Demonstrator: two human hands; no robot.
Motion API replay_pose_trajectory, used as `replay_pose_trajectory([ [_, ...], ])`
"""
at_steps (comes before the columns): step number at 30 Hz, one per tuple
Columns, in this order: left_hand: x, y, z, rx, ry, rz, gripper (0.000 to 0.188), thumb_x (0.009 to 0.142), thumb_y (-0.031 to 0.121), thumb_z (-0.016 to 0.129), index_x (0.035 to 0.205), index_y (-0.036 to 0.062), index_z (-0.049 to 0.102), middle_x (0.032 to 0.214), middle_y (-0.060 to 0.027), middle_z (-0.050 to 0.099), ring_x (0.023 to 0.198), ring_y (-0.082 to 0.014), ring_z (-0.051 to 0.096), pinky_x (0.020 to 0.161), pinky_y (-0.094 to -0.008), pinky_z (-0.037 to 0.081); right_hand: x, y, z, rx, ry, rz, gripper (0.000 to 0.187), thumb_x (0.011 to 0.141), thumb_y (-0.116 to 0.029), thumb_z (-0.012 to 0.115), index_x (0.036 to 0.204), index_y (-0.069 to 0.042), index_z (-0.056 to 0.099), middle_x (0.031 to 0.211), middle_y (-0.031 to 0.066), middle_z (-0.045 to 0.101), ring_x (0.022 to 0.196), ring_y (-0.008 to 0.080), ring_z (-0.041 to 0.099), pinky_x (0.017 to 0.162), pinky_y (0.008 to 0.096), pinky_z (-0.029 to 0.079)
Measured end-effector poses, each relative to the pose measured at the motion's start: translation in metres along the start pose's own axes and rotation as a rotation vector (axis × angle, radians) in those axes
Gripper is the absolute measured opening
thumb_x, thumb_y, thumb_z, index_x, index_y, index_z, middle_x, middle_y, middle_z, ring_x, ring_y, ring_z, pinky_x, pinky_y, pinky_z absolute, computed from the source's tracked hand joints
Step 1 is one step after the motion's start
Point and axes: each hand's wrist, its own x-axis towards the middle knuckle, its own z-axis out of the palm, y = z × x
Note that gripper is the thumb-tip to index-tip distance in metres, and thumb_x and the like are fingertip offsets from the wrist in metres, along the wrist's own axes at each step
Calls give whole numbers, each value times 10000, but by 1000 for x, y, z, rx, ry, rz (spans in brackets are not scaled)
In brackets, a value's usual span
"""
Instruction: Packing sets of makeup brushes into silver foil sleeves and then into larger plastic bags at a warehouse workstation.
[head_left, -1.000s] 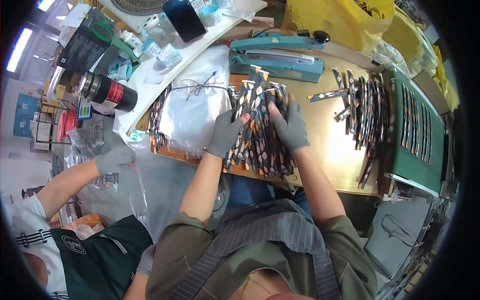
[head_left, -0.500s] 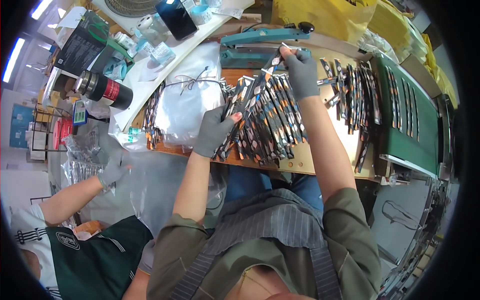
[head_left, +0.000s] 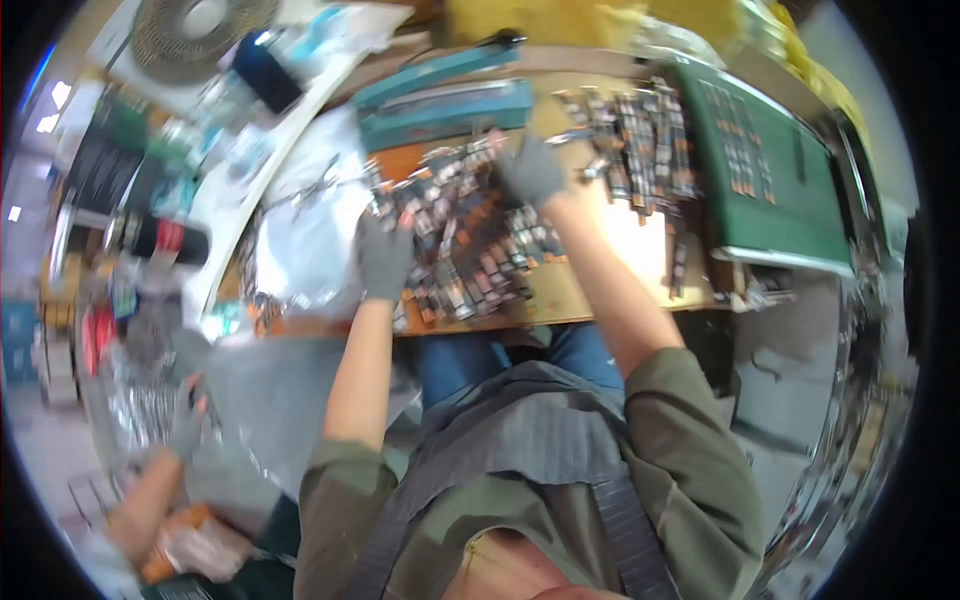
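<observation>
Long narrow strips (head_left: pixel 465 270), black with an orange and white pattern, lie piled on the table in front of me. My left hand (head_left: pixel 384 258), in a grey glove with bare fingertips, is at the left side of this pile. At its upper right is my right hand (head_left: pixel 532 172), gloved the same way, its fingertips bent toward the strips. Motion blur smears the fingers of both hands, so I cannot make out whether either one grips a strip. Behind the pile stands a teal bar-shaped bench device (head_left: pixel 450 105) with a black knob on its arm.
More strips (head_left: pixel 640 140) are fanned out at the right, beside a green board (head_left: pixel 775 170) bearing several strips. Clear plastic bags (head_left: pixel 310 225) lie at the left. A dark bottle (head_left: pixel 160 240) and a phone (head_left: pixel 266 75) are farther left. A co-worker's gloved hand (head_left: pixel 188 415) is at lower left.
My view has swung, shifting the scene left. Both hands have come down from the strip stretched between them and are over the pile. The strips there look more jumbled.
</observation>
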Motion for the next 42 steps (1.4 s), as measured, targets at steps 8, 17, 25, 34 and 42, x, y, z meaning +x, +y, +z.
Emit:
replay_pose_trajectory([
  [8, 3, -13, 11, 44, -86, -67, 776, 876, 479, 493, 1286, -154, 313, 1328, -362, 321, 1243, -449, 328, 1040, -434, 273, -100, -21, 107, 220, 151, -154, 642, 799, -410, 548, 1256, 25, 427, 1267, 269, 431, 1204, 396, 389, 1018, 457, 291],
  [17, 9, 140, 48, -80, -67, 541, 464, 841, 313, 609, 1146, -29, 535, 1157, -216, 556, 1101, -375, 505, 937, -385, 403, -108, 127, -121, -83, 386, -103, 548, 827, -309, 577, 1228, 36, 433, 1209, 235, 482, 1122, 388, 465, 953, 417, 382],
  [25, 70, 193, 211, 286, -469, 309, 686, 839, 575, 480, 1079, -64, 549, 950, -269, 579, 936, -386, 560, 846, -439, 437, -174, 211, -106, -317, 139, 373, 198, 806, -180, 500, 919, -18, 493, 777, 230, 615, 747, 417, 607, 656, 503, 487],
  [34, 22, 199, 222, -363, -361, 112, 663, 886, 541, 422, 1169, -52, 510, 1011, -298, 588, 953, -439, 563, 808, -459, 444, -157, 120, -158, -91, -26, 69, 489, 858, -256, 545, 1254, -6, 406, 892, 204, 619, 755, 354, 621, 666, 410, 494],
  [42, 42, 192, 229, -383, -412, -51, 517, 890, 443, 458, 1071, -36, 531, 927, -274, 603, 886, -430, 569, 759, -443, 439, 82, 175, -142, -91, 222, 395, 799, 836, -548, 466, 1347, 44, 306, 1263, 300, 417, 1172, 422, 421, 981, 457, 347],
])
